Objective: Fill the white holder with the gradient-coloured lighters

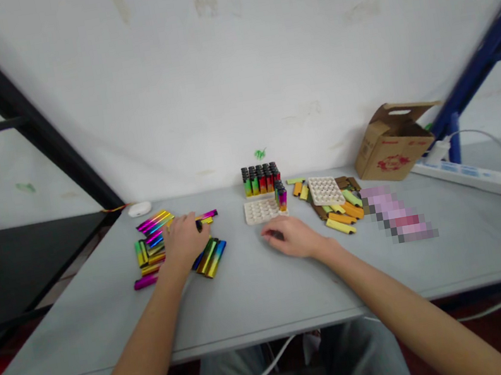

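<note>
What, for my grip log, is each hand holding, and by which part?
The left hand seems to pinch an iridescent tube near its middle. The right hand has something dark at its fingertips, too small to identify.

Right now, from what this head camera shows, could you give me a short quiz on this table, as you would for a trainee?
1. Which is closer to the shiny rainbow tubes: the left hand or the right hand?
2. True or false: the cardboard box sits farther right than the yellow and orange pieces.
3. How many pale holed trays lie on the grey table?

Key: 1. the left hand; 2. true; 3. two.
</note>
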`<act>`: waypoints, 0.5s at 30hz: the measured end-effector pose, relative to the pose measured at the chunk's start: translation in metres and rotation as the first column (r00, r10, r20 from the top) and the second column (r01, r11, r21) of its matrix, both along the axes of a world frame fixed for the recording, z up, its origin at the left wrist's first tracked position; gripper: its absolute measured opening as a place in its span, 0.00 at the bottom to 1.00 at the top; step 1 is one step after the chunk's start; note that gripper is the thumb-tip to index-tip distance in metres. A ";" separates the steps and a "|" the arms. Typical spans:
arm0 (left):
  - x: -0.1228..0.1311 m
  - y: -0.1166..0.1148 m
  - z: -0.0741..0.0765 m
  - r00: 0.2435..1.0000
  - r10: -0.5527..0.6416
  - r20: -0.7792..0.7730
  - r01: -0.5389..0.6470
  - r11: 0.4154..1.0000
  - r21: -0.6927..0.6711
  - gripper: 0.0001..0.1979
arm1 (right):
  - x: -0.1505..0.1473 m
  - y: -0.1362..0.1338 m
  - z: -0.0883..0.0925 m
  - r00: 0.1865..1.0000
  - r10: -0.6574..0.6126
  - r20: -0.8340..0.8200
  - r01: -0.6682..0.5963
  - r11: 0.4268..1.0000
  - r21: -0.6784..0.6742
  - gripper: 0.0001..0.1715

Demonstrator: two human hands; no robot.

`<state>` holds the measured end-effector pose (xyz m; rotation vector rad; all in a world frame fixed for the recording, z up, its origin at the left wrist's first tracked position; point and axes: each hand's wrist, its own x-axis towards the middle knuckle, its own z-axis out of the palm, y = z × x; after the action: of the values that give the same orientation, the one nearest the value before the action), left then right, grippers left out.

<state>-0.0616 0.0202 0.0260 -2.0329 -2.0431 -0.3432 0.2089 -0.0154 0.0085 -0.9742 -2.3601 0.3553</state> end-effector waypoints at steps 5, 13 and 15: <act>0.001 -0.004 0.006 0.996 0.047 -0.071 -0.056 0.989 -0.138 0.19 | -0.001 0.000 -0.001 1.000 -0.008 0.018 0.008 1.000 -0.012 0.10; 0.002 -0.006 0.008 0.999 -0.019 -0.037 0.017 0.997 -0.070 0.17 | 0.000 0.002 -0.002 1.000 -0.017 0.020 0.017 1.000 -0.012 0.11; 0.000 -0.004 0.007 0.998 -0.052 -0.018 0.051 0.997 -0.056 0.17 | 0.000 0.003 -0.003 1.000 -0.014 0.025 0.015 1.000 -0.015 0.11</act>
<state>-0.0618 0.0161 0.0330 -2.1156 -2.0135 -0.2774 0.2094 -0.0124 0.0056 -1.0078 -2.3746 0.3583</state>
